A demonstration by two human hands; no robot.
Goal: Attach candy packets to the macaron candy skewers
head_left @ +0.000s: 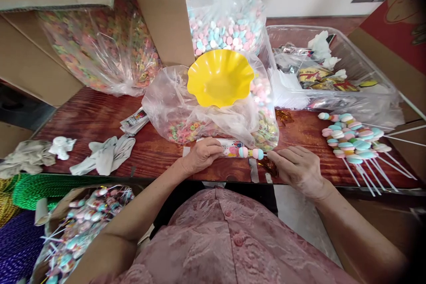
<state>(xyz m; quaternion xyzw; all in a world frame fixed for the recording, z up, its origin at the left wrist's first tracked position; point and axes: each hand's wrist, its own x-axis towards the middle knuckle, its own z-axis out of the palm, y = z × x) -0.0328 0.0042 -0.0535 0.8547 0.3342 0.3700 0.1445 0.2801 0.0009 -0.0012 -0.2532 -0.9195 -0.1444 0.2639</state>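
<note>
1. Candy skewer [245,152]: in the head view, between both hands near the table's [299,133] front edge, meeting a printed wrapper [229,147].
2. The right hand [297,168] pinches its stick [265,155], fingers closed, probably sparing the candies; the left hand [207,156] lies on the wrapper, likely steadying it.
3. The left hand's underside is hidden: I cannot tell whether it pinches. The skewer's tip is unclear.

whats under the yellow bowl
The yellow bowl rests on a plastic bag, with candy rings showing in front and pink candy to its right; what the bowl covers is hidden.
</note>
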